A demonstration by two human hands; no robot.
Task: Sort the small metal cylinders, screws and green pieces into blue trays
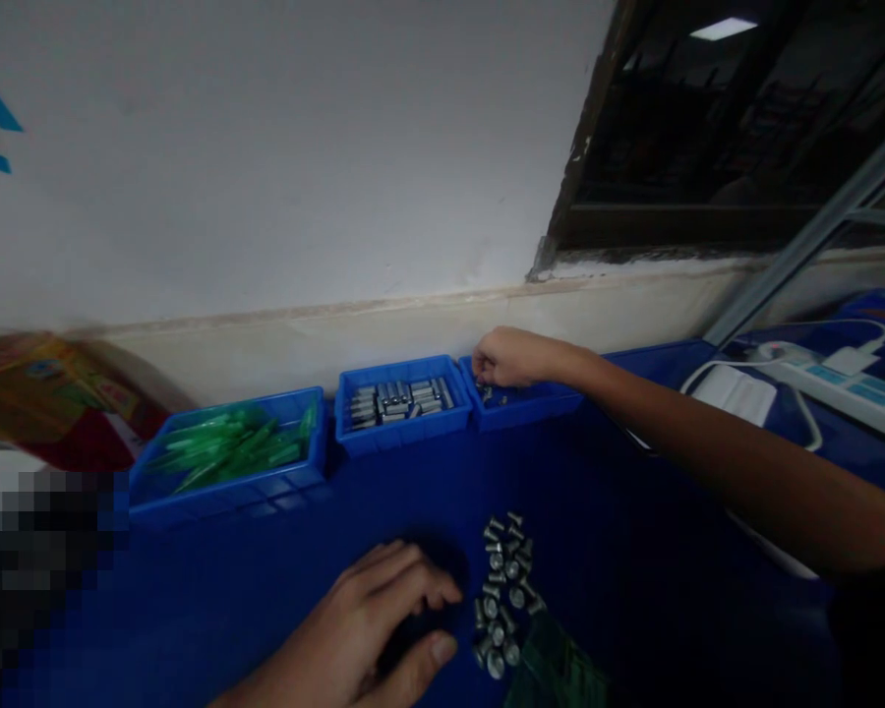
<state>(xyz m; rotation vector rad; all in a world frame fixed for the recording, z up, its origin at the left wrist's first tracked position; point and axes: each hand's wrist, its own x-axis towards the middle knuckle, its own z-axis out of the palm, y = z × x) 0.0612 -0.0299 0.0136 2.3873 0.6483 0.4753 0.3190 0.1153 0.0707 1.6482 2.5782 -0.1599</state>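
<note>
My right hand (512,356) reaches into the right-hand blue bin (527,408), its fingers pinched together and pointing down. Small metal parts (494,395) lie in that bin under the fingertips; whatever the fingers hold is hidden. On the blue table, my left hand (383,615) rests with thumb and fingers apart and nothing between them. Just right of it lies a loose cluster of silver bolts (496,629) with round heads. A dark green piece (557,664), its kind unclear, touches the near end of the cluster.
The middle blue bin (405,430) holds silver metal cylinders (394,395). In the left blue bin (265,484) are green pointed plastic pieces (228,442). A yellow-and-red package (59,403) stands at far left. On the right are a power strip (848,383), cables and a slanted metal bar (803,246).
</note>
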